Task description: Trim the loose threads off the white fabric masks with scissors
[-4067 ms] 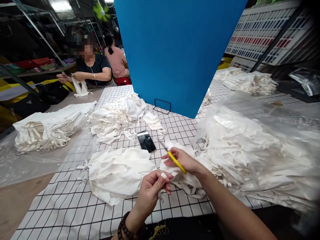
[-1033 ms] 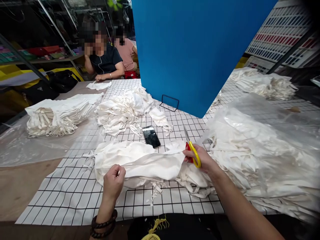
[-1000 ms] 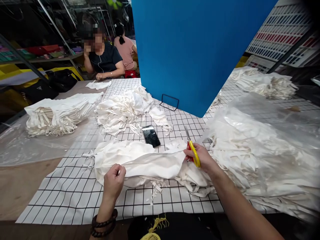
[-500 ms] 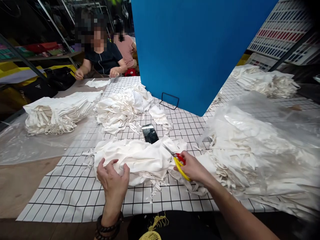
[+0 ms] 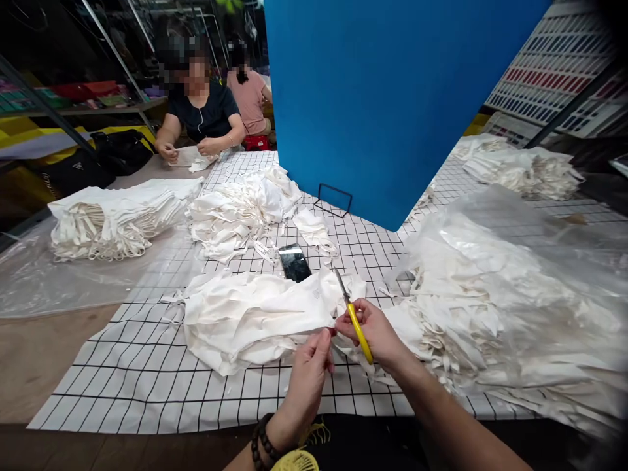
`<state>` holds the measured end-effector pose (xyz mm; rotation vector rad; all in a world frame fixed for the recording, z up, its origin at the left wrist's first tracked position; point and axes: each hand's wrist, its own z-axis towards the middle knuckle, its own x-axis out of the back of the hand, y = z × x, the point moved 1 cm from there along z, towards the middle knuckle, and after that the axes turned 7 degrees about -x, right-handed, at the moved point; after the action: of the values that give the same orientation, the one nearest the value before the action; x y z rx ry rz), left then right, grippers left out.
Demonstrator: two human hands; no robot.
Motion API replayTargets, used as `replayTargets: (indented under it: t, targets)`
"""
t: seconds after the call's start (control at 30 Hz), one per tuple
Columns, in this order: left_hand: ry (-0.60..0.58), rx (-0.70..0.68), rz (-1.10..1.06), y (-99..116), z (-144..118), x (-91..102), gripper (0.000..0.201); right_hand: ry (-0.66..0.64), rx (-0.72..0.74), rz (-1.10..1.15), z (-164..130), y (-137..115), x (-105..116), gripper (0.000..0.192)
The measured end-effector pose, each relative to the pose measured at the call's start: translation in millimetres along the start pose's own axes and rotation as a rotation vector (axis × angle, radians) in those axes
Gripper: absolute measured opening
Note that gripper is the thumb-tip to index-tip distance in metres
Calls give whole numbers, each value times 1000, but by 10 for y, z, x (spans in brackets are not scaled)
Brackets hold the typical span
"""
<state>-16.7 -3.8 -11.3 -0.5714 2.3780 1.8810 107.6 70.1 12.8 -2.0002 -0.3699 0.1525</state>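
Observation:
A white fabric piece (image 5: 265, 314) lies on a loose stack of similar pieces in front of me. My left hand (image 5: 310, 369) is closed, its thumb and fingers pinching the near right corner of this fabric. Right beside it, my right hand (image 5: 370, 330) grips a pair of scissors (image 5: 359, 327) with a yellow handle, blades pointing up and away. The thumb and fingertips of that hand also meet at the fabric's corner, close to my left fingertips. Whether the blades are parted cannot be made out.
A phone (image 5: 294, 261) lies behind the stack. Fabric heaps (image 5: 235, 209) and a neat pile (image 5: 122, 219) stand left; a plastic-covered heap (image 5: 490, 281) fills the right. A large blue board (image 5: 383, 104) rises behind. Across the table a co-worker (image 5: 203, 121) handles white fabric.
My left hand has moved right from the stack's left side and pinched the fabric's corner. The scissors have turned more upright. The co-worker's hands have come together on a white piece.

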Motion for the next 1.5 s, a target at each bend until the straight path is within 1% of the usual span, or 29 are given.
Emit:
replayTargets:
  t: [0.07,0.17,0.2,0.23,0.3,0.33,0.37,0.4,0.47,0.5,0.53,0.6,0.67,0.73,0.8,0.87,0.9,0.93,0.97,1.03,1.07,1.13,1.2,1.23,1.3,1.4,1.5]
  targets:
    - [33,-59,24,49,16,7,37,-32,-10,94,-86,2,-63,47]
    - [38,-28,-39,111,24,54,32,-137,-30,235,-175,1,-111,51]
    - [36,-16,-77,129,17,69,32,-141,-12,252,-191,-8,-101,49]
    - [32,-8,-114,149,6,83,32,-119,34,241,-201,-23,-79,46]
    - [15,5,-157,195,-30,104,32,-53,188,175,-205,-68,-19,36]
    - [-2,17,-160,225,-53,111,33,-54,266,131,-199,-93,5,31]
    - [-27,32,-155,258,-79,117,34,-92,323,84,-187,-118,19,27]
    - [-57,45,-143,295,-106,122,34,-159,356,42,-169,-142,23,27]
    - [-124,58,-110,376,-158,136,32,-309,362,-13,-117,-186,6,31]
    - [-147,61,-97,414,-182,147,31,-357,360,-28,-86,-208,-7,33]
    - [-160,67,-85,447,-202,160,31,-376,367,-36,-55,-230,-19,34]
    - [-158,78,-69,493,-228,193,32,-348,401,-31,-4,-272,-33,31]
    - [-131,59,-39,515,-234,227,33,-261,447,0,18,-298,-38,27]
    - [-68,-42,35,528,-222,253,32,-158,476,29,5,-290,-53,28]
    - [35,-205,143,546,-204,263,29,-78,470,49,-27,-243,-100,31]
    - [124,-338,222,560,-190,253,26,-47,418,94,-58,-169,-174,32]
    - [131,-363,227,560,-185,242,25,-55,380,132,-68,-129,-212,33]
    - [105,-357,205,551,-179,227,25,-78,340,173,-76,-93,-243,34]
    - [55,-328,156,535,-174,211,25,-116,300,205,-82,-65,-261,36]
    - [-76,-255,43,489,-165,184,26,-192,237,209,-102,-41,-239,37]
    - [-120,-242,8,466,-161,178,25,-207,219,177,-120,-48,-193,36]
    - [-139,-279,13,439,-149,182,22,-157,210,52,-176,-88,-38,34]
    - [-115,-348,86,441,-134,198,19,-73,210,-137,-259,-147,149,34]
    - [-104,-374,133,451,-126,206,19,-54,208,-250,-309,-175,233,34]
    - [-113,-399,235,478,-111,216,19,-65,206,-470,-412,-222,349,35]
    - [-157,-422,348,516,-98,218,21,-70,232,-679,-541,-276,385,37]
    - [-195,-451,377,532,-102,211,21,-38,241,-769,-605,-322,323,39]
